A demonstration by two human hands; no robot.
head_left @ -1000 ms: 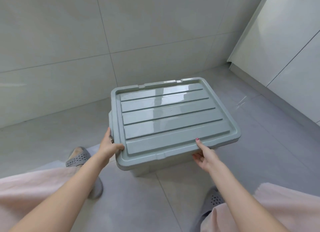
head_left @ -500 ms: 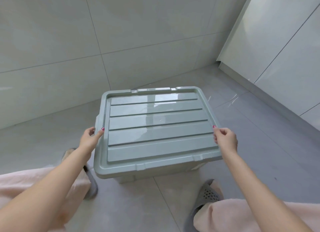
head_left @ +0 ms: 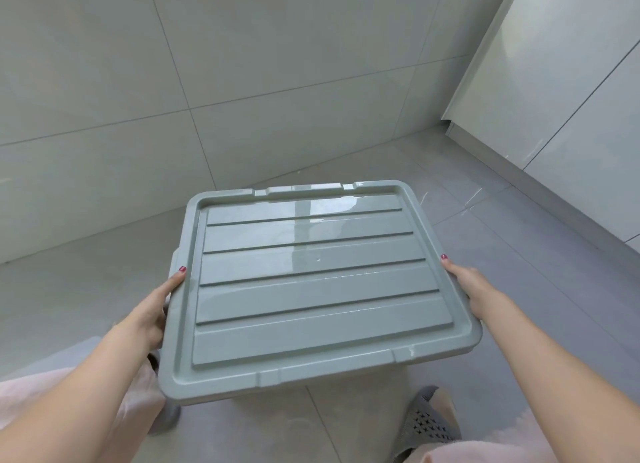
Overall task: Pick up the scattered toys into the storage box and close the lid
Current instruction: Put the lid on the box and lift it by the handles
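The left grip (head_left: 152,312) clasps the left edge of the lid (head_left: 311,286): its thumb lies along the top of the rim, red-painted nail pointing away from the person, and the other fingers go under the edge out of sight. The right grip (head_left: 467,284) holds the opposite edge the same way, thumb on top of the rim, the rest of the fingers hidden beneath it. Both grips are thus pinching the lid's rim between thumb above and fingers below, one at each short side.

Between the two grips spans the grey-green lid, a rectangle with a raised border, four long grooves running from grip to grip and notched tabs at its near and far edges. It sits flat over the storage box (head_left: 175,258), of which only a sliver of the handle ledge shows just beyond the left grip's thumb; the box's walls and contents are covered, so no toys can be seen.

Behind the grips, toward the person, bare forearms lead back to pale pink trouser legs (head_left: 460,454). Below the right grip a grey perforated slipper (head_left: 426,421) rests on the floor (head_left: 69,306); another grey slipper (head_left: 169,416) peeks out under the lid's near left corner. Beyond the lid rise a pale tiled wall (head_left: 242,64) and, past the right grip, glossy white cabinet doors (head_left: 571,81).
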